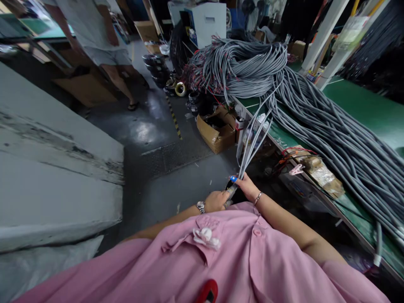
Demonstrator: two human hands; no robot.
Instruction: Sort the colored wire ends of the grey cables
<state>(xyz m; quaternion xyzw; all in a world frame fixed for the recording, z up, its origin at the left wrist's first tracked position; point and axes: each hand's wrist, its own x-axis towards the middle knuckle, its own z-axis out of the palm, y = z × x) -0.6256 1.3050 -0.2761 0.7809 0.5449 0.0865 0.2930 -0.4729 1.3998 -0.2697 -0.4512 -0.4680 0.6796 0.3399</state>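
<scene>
Several thin grey cables (249, 153) run down from the bench edge to my hands in front of my body. My right hand (248, 188), with a bracelet at the wrist and a blue wrap on a finger, is closed around them. Just below and to the left, my left hand (217, 201), wearing a watch, is closed at the lower end of the bunch. What sits in its fingers is partly hidden; a greyish piece shows there. The cables hang from a large coiled heap of grey cable (246, 67) with reddish wire ends.
More grey cables (341, 126) stretch along the green bench (356, 103) at right. A taped block with red wires (325, 172) and a pink clip (296, 169) lie at its edge. An open cardboard box (224, 141) stands on the floor. A large grey cabinet (59, 168) is at left; a person (94, 38) stands beyond.
</scene>
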